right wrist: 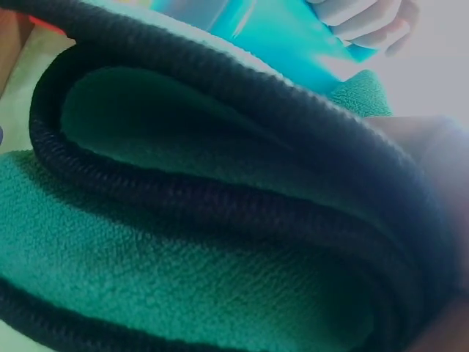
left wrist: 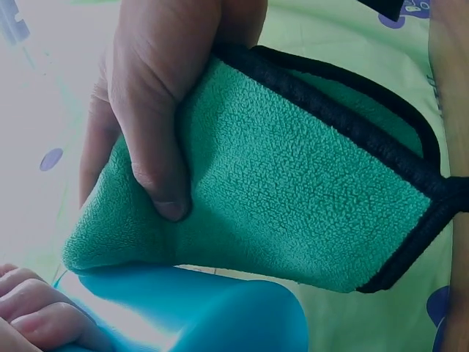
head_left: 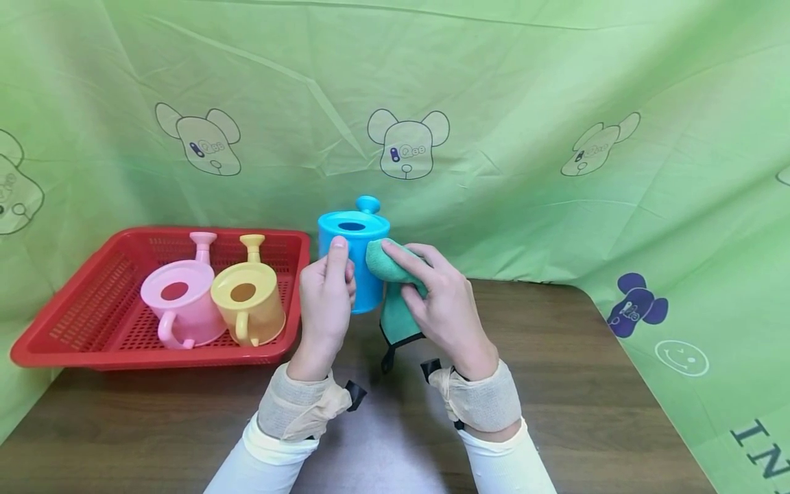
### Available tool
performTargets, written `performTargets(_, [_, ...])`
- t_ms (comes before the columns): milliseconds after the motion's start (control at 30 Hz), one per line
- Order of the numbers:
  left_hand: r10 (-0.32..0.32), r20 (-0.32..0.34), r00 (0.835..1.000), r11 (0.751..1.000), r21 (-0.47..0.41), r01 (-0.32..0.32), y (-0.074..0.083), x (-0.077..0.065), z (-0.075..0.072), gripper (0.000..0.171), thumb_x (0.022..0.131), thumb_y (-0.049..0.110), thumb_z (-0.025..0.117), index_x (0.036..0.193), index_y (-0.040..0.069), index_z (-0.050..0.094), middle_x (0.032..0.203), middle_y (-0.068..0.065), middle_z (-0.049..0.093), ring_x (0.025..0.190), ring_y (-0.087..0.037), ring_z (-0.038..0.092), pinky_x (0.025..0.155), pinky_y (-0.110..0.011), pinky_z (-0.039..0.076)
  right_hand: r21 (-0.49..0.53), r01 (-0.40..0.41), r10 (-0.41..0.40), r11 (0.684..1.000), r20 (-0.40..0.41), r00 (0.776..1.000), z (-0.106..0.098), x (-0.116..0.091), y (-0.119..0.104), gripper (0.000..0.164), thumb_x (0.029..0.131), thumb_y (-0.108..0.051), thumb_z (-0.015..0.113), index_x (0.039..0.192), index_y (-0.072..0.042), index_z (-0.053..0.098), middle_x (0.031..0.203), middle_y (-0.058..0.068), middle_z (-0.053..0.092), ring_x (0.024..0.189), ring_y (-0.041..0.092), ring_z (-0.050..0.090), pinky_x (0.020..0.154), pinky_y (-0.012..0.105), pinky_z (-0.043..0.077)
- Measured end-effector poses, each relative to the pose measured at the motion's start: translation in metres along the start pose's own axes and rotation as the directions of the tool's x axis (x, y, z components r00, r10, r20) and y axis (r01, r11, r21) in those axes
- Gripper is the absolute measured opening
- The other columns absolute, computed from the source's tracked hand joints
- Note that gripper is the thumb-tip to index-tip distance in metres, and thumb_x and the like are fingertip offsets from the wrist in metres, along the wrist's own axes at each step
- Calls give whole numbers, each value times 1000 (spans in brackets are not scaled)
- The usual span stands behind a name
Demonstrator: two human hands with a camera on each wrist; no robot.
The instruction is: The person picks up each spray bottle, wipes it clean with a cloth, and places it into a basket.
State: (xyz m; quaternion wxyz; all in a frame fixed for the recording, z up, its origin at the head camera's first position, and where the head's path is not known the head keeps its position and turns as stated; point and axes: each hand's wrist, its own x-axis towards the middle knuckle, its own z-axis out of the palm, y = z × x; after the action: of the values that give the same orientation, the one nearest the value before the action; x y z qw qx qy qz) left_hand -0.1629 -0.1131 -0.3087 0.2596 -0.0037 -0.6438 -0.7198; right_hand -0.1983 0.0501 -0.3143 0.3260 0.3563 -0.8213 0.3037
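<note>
A blue toy watering can [head_left: 368, 281] is held upright, its spout turned away toward the curtain. My left hand [head_left: 326, 295] grips it by the near left side, where the handle is hidden behind the fingers. In my right hand [head_left: 447, 302] is a green cloth [head_left: 401, 315] with black edging, pinched between thumb and fingers. Its folded top touches the can's right side, while the rest hangs down with a black loop at the corner. The left wrist view shows the cloth [left wrist: 293, 176] against the blue can [left wrist: 242, 308]; in the right wrist view cloth folds cover most of the picture.
To the left, a red plastic basket [head_left: 117, 358] stands on the brown wooden table [head_left: 555, 384]. Inside it are a pink watering can [head_left: 200, 309] and a yellow watering can [head_left: 265, 309]. A green printed curtain [head_left: 494, 82] hangs behind and at the right.
</note>
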Motion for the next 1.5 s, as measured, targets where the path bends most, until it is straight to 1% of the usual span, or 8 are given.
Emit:
performTargets(100, [14, -4, 1000, 1000, 12, -14, 0, 0, 0, 55, 93, 53, 47, 69, 3, 46, 53, -7, 40, 46, -20, 38, 46, -27, 32, 2, 4, -4, 1000, 6, 1000, 0, 0, -1, 56, 85, -6, 56, 134, -33, 57, 121, -2, 59, 97, 11, 56, 64, 31, 47])
performTargets(367, [84, -37, 996, 996, 13, -84, -3, 2, -2, 56, 94, 49, 47, 64, 2, 42, 52, -6, 40, 44, -21, 38, 45, -26, 32, 14, 9, -10, 1000, 52, 999, 0, 0, -3, 59, 84, -4, 57, 134, -35, 56, 122, -4, 58, 91, 10, 56, 61, 29, 44])
performTargets(467, [103, -59, 993, 995, -11, -103, -4, 3, -4, 56, 95, 46, 47, 63, 1, 40, 51, -5, 40, 43, -20, 37, 44, -25, 32, 19, 16, -17, 1000, 69, 997, 0, 1, -4, 60, 83, -4, 57, 134, -36, 56, 122, -5, 58, 89, 9, 55, 62, 29, 44])
performTargets(667, [128, -111, 986, 986, -97, -139, -2, 5, -4, 54, 96, 41, 48, 62, 0, 38, 50, -4, 38, 41, -17, 34, 42, -24, 30, 15, 30, -31, 999, 102, 994, 1, 2, -7, 61, 82, -4, 57, 134, -36, 56, 122, -6, 57, 86, 9, 54, 61, 29, 43])
performTargets(933, [146, -165, 975, 970, -168, -173, 1, 5, -4, 52, 96, 40, 48, 64, 1, 39, 49, -3, 38, 41, -16, 33, 42, -24, 29, -4, 27, -26, 1000, 125, 992, 4, 0, -8, 64, 80, -3, 56, 134, -38, 55, 123, -8, 57, 81, 7, 53, 58, 27, 43])
performTargets(1167, [172, -206, 963, 945, -241, -221, 2, 4, -2, 46, 97, 39, 47, 63, 8, 40, 49, -3, 36, 41, -18, 29, 40, -24, 25, -26, 29, -25, 999, 151, 988, 6, -1, -11, 64, 80, -5, 59, 133, -41, 55, 123, -9, 56, 74, 7, 53, 54, 25, 41])
performTargets(1333, [187, -230, 955, 927, -280, -249, 2, 3, -3, 45, 97, 37, 46, 63, 9, 41, 49, -3, 35, 40, -16, 27, 39, -23, 23, -37, 42, -35, 998, 170, 985, 7, -2, -12, 65, 79, -5, 61, 132, -41, 56, 123, -9, 57, 71, 6, 52, 53, 25, 41])
performTargets(1500, [213, -255, 943, 901, -322, -290, 2, 3, -3, 44, 98, 36, 46, 63, 9, 40, 48, -2, 31, 39, -15, 24, 38, -25, 18, -42, 47, -38, 998, 184, 982, 8, -3, -13, 65, 78, -5, 60, 132, -42, 56, 123, -11, 57, 70, 5, 53, 53, 24, 40])
